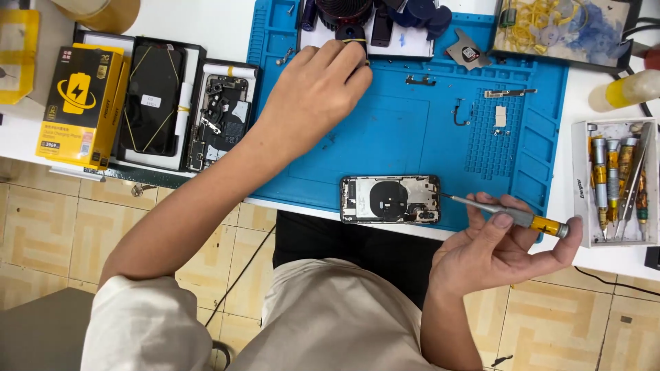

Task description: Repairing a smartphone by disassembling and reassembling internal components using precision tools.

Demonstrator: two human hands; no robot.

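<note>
An opened phone body [390, 199] lies on the near edge of a blue work mat [412, 130], its insides with a round black coil facing up. My right hand [495, 247] holds a small screwdriver [512, 216] with a grey shaft and yellow end, its tip pointing at the phone's right edge. My left hand [317, 89] reaches to the far side of the mat, fingers curled down near a small black part [350, 33] with a yellow band. Whether the fingers grip it is hidden.
A second opened phone [220, 124] and a black screen panel [152, 96] lie in trays at the left, beside a yellow box [79, 103]. A white rack of screwdrivers [615, 182] stands at the right. Small loose parts [509, 93] lie on the mat.
</note>
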